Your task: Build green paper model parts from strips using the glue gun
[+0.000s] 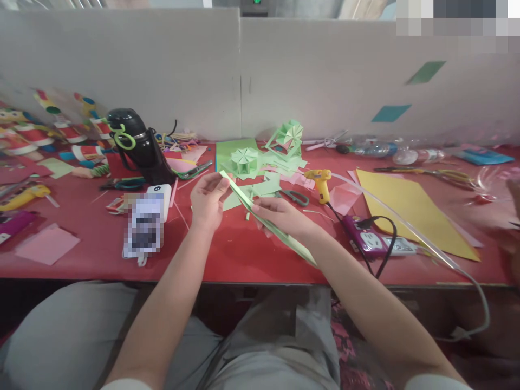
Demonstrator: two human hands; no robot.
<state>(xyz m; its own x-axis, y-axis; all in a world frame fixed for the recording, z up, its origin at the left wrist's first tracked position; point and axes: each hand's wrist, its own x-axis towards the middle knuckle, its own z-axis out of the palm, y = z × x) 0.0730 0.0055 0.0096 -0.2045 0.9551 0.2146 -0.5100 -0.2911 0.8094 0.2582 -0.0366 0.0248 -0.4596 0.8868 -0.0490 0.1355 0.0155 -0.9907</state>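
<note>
My left hand (208,200) pinches the upper end of a long folded strip of light green paper (239,196) above the red table (227,254). The strip slants down to the right past my right forearm. Further along the same strip, my right hand (280,215) grips its middle, fingers closed round it. Just behind my hands lie green paper offcuts (264,189) and folded green paper models (244,161).
A yellow glue gun (320,182) and grey-handled scissors (294,197) lie behind my right hand. A purple power strip (365,238), yellow sheet (410,206), black flask (140,145), pink paper (46,244) and craft cups (87,153) surround them. Another person's hand (512,227) is at the right edge.
</note>
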